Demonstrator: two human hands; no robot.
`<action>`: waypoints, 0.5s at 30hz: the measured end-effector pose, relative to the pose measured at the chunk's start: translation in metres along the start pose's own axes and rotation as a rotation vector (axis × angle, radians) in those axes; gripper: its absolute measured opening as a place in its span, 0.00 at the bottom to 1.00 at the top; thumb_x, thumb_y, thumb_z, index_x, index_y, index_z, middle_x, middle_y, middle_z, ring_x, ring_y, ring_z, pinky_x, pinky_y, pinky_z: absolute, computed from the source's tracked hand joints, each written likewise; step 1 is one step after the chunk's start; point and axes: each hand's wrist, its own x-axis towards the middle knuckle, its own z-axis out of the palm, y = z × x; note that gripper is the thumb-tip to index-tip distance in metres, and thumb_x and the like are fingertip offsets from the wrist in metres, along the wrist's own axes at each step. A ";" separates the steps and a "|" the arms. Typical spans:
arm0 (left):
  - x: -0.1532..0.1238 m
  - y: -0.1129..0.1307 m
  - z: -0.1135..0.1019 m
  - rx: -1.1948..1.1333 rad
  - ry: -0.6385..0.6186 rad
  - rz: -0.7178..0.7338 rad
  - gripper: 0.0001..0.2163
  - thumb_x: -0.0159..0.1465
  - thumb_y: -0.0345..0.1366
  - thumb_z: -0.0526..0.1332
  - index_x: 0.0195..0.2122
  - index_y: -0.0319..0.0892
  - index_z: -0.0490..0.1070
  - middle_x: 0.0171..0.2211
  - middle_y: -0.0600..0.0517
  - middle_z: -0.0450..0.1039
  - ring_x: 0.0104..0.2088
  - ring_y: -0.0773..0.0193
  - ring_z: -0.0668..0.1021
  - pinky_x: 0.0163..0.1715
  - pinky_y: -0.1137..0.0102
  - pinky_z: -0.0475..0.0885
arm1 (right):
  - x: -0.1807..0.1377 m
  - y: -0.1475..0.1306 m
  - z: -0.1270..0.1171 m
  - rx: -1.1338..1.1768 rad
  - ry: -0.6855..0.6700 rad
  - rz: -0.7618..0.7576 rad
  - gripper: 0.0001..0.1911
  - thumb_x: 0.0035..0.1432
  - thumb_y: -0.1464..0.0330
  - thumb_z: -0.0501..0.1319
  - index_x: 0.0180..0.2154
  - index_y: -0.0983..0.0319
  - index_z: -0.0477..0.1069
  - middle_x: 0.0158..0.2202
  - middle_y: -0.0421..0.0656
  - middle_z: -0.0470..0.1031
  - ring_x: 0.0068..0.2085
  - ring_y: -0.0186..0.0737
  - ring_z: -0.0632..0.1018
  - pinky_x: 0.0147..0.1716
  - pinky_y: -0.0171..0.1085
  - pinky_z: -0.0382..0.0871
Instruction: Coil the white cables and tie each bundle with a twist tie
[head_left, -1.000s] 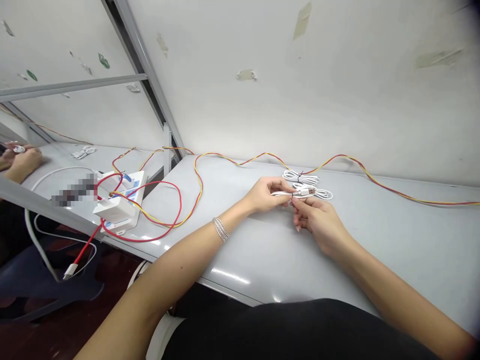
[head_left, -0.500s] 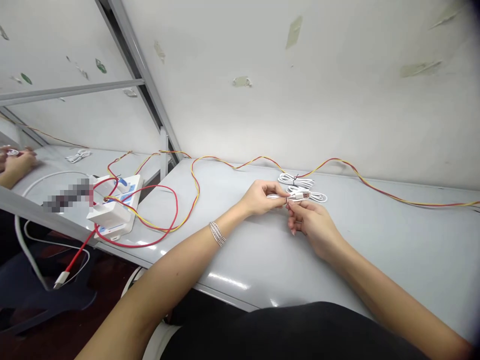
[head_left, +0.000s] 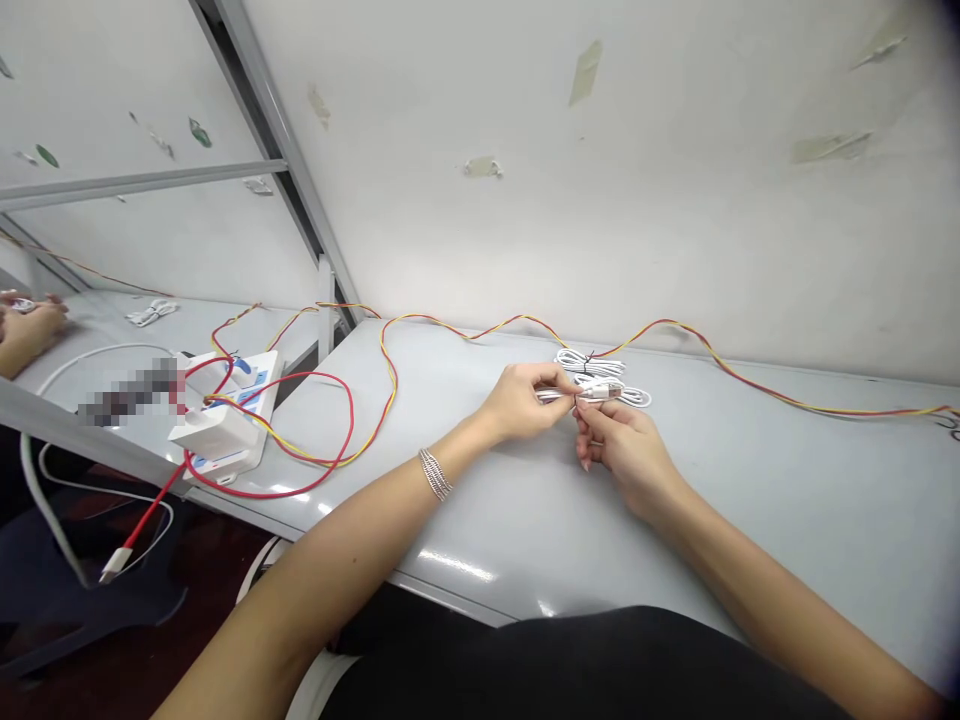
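Observation:
Over the grey table both my hands meet at a coiled white USB cable (head_left: 636, 397), whose metal plug points to the right. My left hand (head_left: 521, 402) wears a silver bracelet at the wrist and pinches the left part of the coil between thumb and fingers. From the right, my right hand (head_left: 628, 445) closes its thumb and forefinger on a thin dark tie at the middle of the coil; the fingertips partly hide it. Just behind lies a second coiled white cable (head_left: 589, 362), bound with a black tie.
A red-and-yellow wire (head_left: 480, 333) runs along the wall. At left, a white power strip (head_left: 255, 420) carries plugs and a looped red cable (head_left: 351, 410). Beyond the metal frame (head_left: 292, 170) are another person's hand (head_left: 34, 325) and a white cable bundle (head_left: 152, 313).
The view has shifted very slightly. Both hands keep their hold at the same spot on the coiled cable, with only small finger movements.

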 end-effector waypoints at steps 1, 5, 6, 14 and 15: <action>0.000 0.000 0.000 0.014 0.003 0.011 0.02 0.60 0.25 0.66 0.32 0.36 0.77 0.34 0.47 0.81 0.37 0.63 0.81 0.45 0.67 0.78 | 0.000 0.001 0.000 -0.003 -0.005 -0.003 0.17 0.52 0.57 0.71 0.26 0.59 0.67 0.18 0.38 0.67 0.19 0.34 0.69 0.18 0.34 0.64; -0.001 -0.002 0.001 0.067 0.022 0.014 0.03 0.60 0.25 0.65 0.32 0.37 0.76 0.34 0.47 0.82 0.37 0.63 0.82 0.44 0.67 0.78 | 0.002 0.002 -0.001 -0.020 -0.031 -0.026 0.22 0.49 0.52 0.72 0.26 0.59 0.66 0.19 0.37 0.67 0.20 0.34 0.69 0.18 0.34 0.64; -0.001 -0.002 0.001 0.077 0.027 0.018 0.03 0.60 0.24 0.64 0.32 0.37 0.76 0.35 0.47 0.82 0.37 0.63 0.82 0.44 0.68 0.78 | 0.002 0.003 -0.001 -0.027 -0.035 -0.040 0.23 0.48 0.50 0.72 0.26 0.59 0.67 0.19 0.37 0.67 0.20 0.34 0.69 0.18 0.34 0.64; -0.002 -0.001 0.002 0.133 0.055 0.029 0.02 0.61 0.26 0.63 0.34 0.38 0.73 0.35 0.48 0.80 0.36 0.63 0.80 0.41 0.68 0.77 | 0.002 0.002 0.000 -0.098 -0.020 -0.105 0.24 0.45 0.47 0.71 0.30 0.60 0.71 0.18 0.36 0.67 0.19 0.33 0.68 0.18 0.34 0.63; -0.002 -0.001 0.002 0.132 0.056 0.030 0.03 0.61 0.26 0.62 0.34 0.38 0.73 0.35 0.48 0.80 0.37 0.63 0.80 0.42 0.68 0.76 | 0.001 0.001 0.000 -0.100 -0.013 -0.104 0.24 0.44 0.48 0.71 0.30 0.60 0.71 0.18 0.36 0.68 0.19 0.33 0.68 0.19 0.34 0.63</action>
